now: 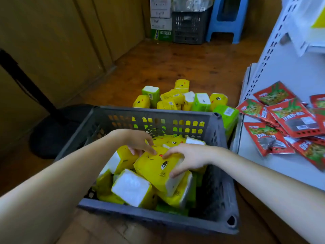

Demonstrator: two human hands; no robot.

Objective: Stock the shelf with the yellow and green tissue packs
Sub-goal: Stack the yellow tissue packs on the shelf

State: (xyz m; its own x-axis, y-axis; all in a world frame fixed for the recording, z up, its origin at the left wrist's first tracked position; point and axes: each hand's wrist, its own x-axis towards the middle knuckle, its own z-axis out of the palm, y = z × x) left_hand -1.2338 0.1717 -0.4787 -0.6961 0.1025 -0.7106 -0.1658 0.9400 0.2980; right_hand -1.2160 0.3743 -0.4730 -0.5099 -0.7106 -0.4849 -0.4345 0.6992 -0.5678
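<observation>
A dark grey plastic crate (218, 196) in front of me holds several yellow and green tissue packs. On top lies a yellow pack with a cartoon face (154, 169). My right hand (186, 157) grips its right end, thumb below and fingers on top. My left hand (139, 142) rests its fingers on the pack's far left corner. More yellow and green packs (184, 100) lie in a heap on the wooden floor behind the crate. The white shelf (281, 166) is to the right.
Red snack sachets (284, 118) lie spread on the white shelf board. A perforated white upright (270, 50) rises at the shelf's left edge. A black fan stand (52, 127) is at left. Boxes, a grey crate (190, 25) and a blue stool (226, 18) stand at the back wall.
</observation>
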